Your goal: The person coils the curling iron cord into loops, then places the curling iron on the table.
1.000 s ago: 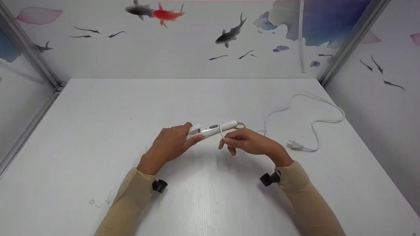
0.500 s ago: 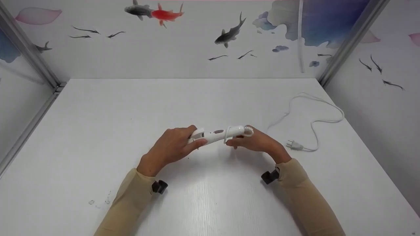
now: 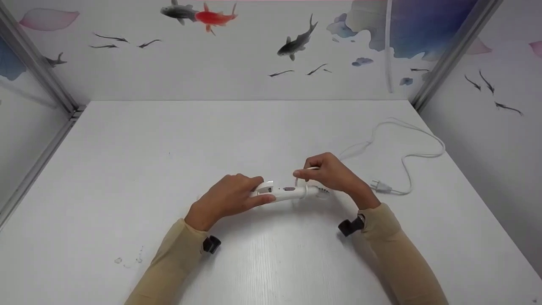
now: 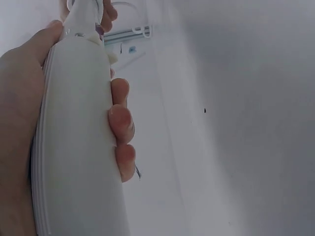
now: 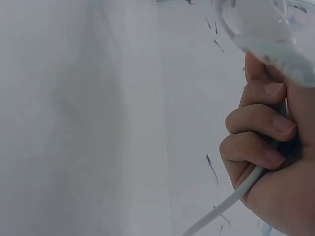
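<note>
A white hair straightener (image 3: 292, 194) with a dark button on its handle lies across both hands' reach in the head view. My left hand (image 3: 235, 195) grips its wide end, thumb along one side; in the left wrist view the fingers (image 4: 121, 120) curl round the white body (image 4: 81, 132). A turn of white cord (image 5: 221, 209) loops round the handle's narrow end. My right hand (image 3: 328, 171) stands just beyond that end, its fingers curled on the cord, which runs out of the fist in the right wrist view.
The loose cord (image 3: 427, 156) winds over the right part of the white table (image 3: 169, 127) to a two-pin plug (image 3: 382, 187). Walls printed with fish enclose the back and sides. A black wrist camera (image 3: 350, 226) sits on each sleeve.
The straightener has moved toward the person and slightly right with my left hand. My right hand has gone from below the handle to beyond it, carrying cord round the handle.
</note>
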Demonstrator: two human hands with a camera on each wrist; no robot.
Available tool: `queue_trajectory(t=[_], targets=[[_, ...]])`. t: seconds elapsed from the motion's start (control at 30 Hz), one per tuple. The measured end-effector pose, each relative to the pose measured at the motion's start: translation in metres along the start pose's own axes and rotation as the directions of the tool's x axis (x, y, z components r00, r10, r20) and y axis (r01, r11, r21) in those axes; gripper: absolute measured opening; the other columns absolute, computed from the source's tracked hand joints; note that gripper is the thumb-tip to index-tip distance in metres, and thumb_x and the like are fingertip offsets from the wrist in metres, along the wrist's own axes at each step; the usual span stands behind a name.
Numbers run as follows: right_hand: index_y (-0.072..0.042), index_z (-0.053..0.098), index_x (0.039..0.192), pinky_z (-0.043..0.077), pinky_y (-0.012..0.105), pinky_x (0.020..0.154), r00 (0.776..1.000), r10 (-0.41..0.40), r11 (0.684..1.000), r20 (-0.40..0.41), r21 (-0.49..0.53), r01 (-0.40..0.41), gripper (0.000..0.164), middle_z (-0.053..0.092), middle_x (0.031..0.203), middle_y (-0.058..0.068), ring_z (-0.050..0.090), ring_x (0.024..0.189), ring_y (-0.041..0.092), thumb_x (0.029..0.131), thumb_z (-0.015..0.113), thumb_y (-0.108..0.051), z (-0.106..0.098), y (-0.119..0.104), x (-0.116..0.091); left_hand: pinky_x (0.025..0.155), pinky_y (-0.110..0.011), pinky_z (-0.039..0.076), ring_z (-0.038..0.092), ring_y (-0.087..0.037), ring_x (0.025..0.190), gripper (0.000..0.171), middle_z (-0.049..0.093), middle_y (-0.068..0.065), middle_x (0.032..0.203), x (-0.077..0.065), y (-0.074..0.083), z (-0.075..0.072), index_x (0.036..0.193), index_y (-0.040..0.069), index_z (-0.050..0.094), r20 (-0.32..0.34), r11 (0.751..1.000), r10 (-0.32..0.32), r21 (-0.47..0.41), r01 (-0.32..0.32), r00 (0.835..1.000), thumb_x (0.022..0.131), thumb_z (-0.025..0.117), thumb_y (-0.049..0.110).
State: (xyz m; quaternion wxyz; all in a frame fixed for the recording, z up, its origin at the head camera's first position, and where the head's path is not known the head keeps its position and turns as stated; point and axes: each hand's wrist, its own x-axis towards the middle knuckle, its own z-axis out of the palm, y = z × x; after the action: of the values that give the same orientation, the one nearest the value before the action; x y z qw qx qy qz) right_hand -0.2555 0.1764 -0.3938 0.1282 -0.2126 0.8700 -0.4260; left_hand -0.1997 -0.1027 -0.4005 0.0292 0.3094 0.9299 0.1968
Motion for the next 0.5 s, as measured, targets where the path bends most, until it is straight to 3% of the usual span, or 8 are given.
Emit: queue_trajectory(t=[0.17,0.3,0.5], targets=[[-0.006,0.067,0.076,0.038,0.028,0.062,1.000,-0.004,0.998,-0.012,-0.065,0.004,0.036,0.047,0.069,-0.003,0.043,0.068,0.015,0.094,0.070,-0.037,-0.001,-0.022,-0.009,0.057,-0.026,0.032,0.041,-0.012,0.059,0.044,0.044,0.003,0.066,0.000,-0.001,-0.002,0.098,0.012,0.058,-0.006,0.998,-0.056,0.004,0.056,0.998,0.096,0.057,0.056],[-0.012,0.075,0.088,0.039,0.029,0.063,1.000,-0.016,0.995,-0.002,-0.095,0.016,0.029,0.049,0.072,-0.002,0.045,0.070,0.016,0.098,0.064,-0.037,-0.003,-0.036,-0.017,0.056,-0.027,0.032,0.041,-0.014,0.058,0.046,0.043,0.001,0.066,0.000,-0.002,-0.004,0.102,0.010,0.057,-0.042,0.996,-0.083,0.032,0.084,0.996,0.097,0.055,0.056],[-0.018,0.077,0.101,0.032,0.024,0.056,0.991,-0.061,0.993,0.116,-0.096,0.072,0.027,0.043,0.064,-0.003,0.037,0.058,0.011,0.103,0.056,-0.036,-0.010,-0.046,-0.029,0.053,-0.027,0.032,0.041,-0.016,0.057,0.052,0.043,0.000,0.067,-0.001,-0.004,-0.008,0.109,0.006,0.057,-0.093,0.989,-0.108,0.089,0.117,0.990,0.099,0.052,0.057]])
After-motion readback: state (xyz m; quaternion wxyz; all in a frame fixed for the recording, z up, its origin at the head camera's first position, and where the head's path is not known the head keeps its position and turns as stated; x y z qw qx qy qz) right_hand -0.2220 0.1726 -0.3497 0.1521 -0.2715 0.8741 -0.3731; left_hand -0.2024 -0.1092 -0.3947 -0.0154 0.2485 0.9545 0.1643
